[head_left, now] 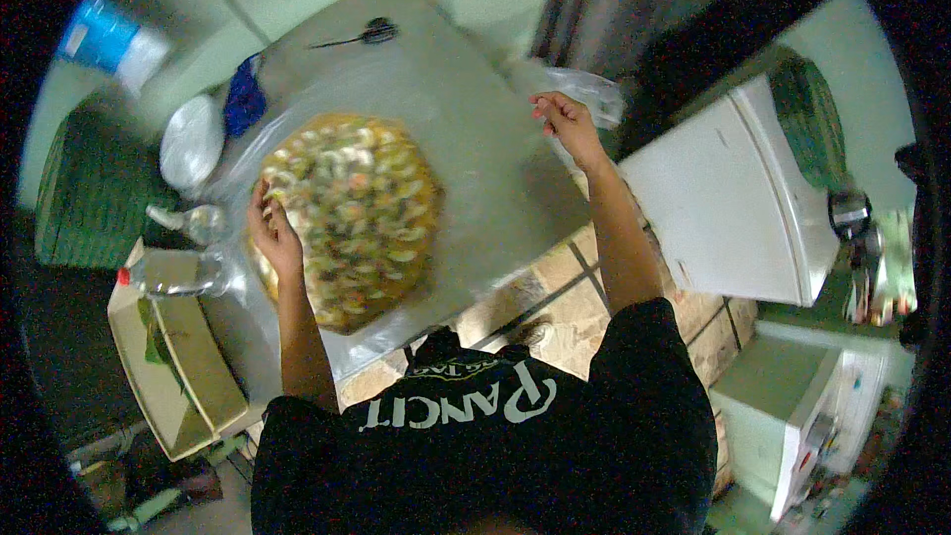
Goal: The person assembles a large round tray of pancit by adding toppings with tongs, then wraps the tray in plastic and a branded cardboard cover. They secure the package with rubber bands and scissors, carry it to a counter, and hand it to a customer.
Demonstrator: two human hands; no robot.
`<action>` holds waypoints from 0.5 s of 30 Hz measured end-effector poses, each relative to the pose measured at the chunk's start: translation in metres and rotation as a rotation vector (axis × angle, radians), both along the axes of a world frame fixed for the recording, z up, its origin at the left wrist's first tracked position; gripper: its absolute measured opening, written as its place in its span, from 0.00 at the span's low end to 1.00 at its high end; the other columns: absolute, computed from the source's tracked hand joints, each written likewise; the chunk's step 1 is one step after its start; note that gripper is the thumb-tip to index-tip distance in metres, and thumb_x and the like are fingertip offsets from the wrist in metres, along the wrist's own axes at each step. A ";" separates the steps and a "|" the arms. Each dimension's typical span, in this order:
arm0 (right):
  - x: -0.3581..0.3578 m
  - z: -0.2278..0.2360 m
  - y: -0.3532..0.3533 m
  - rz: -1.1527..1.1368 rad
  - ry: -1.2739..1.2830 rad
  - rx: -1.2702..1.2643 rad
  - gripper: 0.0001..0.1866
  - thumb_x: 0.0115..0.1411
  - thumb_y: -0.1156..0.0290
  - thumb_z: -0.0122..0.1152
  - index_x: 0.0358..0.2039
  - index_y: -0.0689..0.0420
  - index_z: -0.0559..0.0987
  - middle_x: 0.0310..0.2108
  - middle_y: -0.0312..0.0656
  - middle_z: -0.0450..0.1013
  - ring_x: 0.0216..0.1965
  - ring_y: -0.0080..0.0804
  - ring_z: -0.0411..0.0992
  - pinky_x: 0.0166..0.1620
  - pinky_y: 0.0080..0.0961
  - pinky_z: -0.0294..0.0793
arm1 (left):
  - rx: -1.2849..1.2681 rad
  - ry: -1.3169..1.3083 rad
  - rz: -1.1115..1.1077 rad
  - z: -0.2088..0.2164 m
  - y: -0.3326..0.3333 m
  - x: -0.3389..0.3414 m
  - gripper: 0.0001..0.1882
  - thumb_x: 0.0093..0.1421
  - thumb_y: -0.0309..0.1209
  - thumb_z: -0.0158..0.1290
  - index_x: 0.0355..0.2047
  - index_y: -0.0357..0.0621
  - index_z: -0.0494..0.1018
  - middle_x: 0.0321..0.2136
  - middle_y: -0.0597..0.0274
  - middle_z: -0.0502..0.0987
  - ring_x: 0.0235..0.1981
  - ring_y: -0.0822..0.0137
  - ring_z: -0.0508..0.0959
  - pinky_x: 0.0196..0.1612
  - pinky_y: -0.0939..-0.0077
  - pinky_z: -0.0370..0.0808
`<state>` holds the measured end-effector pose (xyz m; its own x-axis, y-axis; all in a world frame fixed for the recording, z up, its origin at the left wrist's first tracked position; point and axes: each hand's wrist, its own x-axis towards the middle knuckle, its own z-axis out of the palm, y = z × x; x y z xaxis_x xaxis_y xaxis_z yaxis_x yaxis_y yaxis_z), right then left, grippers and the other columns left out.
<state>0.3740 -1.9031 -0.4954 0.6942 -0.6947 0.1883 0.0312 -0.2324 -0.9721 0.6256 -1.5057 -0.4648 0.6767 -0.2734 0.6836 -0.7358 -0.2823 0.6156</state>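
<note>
A large round platter of food (347,218) lies on the table, its top covered with many pale, greenish and orange pieces; blur hides what they are. My left hand (277,233) is at the platter's left edge, thumb apart from the fingers, fingertips over or against the food. Out past the table's right side, my right hand (570,127) is raised with curled fingers. Its fingertips show reddish spots, and whether anything small sits between them is unclear. Close to that hand is a clear plastic bag (599,94).
A dark slotted spoon (376,32) lies at the table's (475,129) far end. Left of the platter are a blue cloth (245,99), a white lid-like disc (191,142), and a clear bottle (183,272) with a red cap. A white refrigerator (713,198) stands at right.
</note>
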 end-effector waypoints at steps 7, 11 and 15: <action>-0.536 -0.151 -0.121 -0.319 0.165 0.127 0.13 0.61 0.65 0.50 0.37 0.58 0.79 0.26 0.34 0.73 0.22 0.17 0.66 0.25 0.16 0.65 | 0.043 -0.066 -0.265 -0.087 -0.200 -0.445 0.11 0.63 0.26 0.44 0.43 0.41 0.73 0.41 0.54 0.74 0.44 0.61 0.73 0.48 0.71 0.68; -0.794 -0.243 -0.164 -0.463 0.357 0.360 0.14 0.59 0.64 0.46 0.38 0.56 0.79 0.26 0.37 0.75 0.17 0.21 0.69 0.21 0.19 0.68 | 0.129 -0.104 -0.547 -0.098 -0.349 -0.641 0.10 0.63 0.28 0.45 0.41 0.39 0.74 0.39 0.53 0.74 0.44 0.59 0.72 0.50 0.69 0.68; -0.932 -0.195 -0.270 -0.703 0.098 0.364 0.13 0.61 0.61 0.53 0.38 0.56 0.78 0.25 0.37 0.74 0.16 0.20 0.67 0.20 0.17 0.65 | 0.174 -0.104 -0.877 -0.106 -0.516 -0.789 0.12 0.62 0.28 0.46 0.45 0.41 0.72 0.42 0.52 0.72 0.45 0.58 0.71 0.50 0.69 0.68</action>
<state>-0.5576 -2.1729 -0.6905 0.0723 -0.9822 -0.1735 -0.0945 0.1665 -0.9815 -0.1631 -2.0220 -0.5711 0.1135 -0.7677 0.6307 -0.7805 0.3239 0.5347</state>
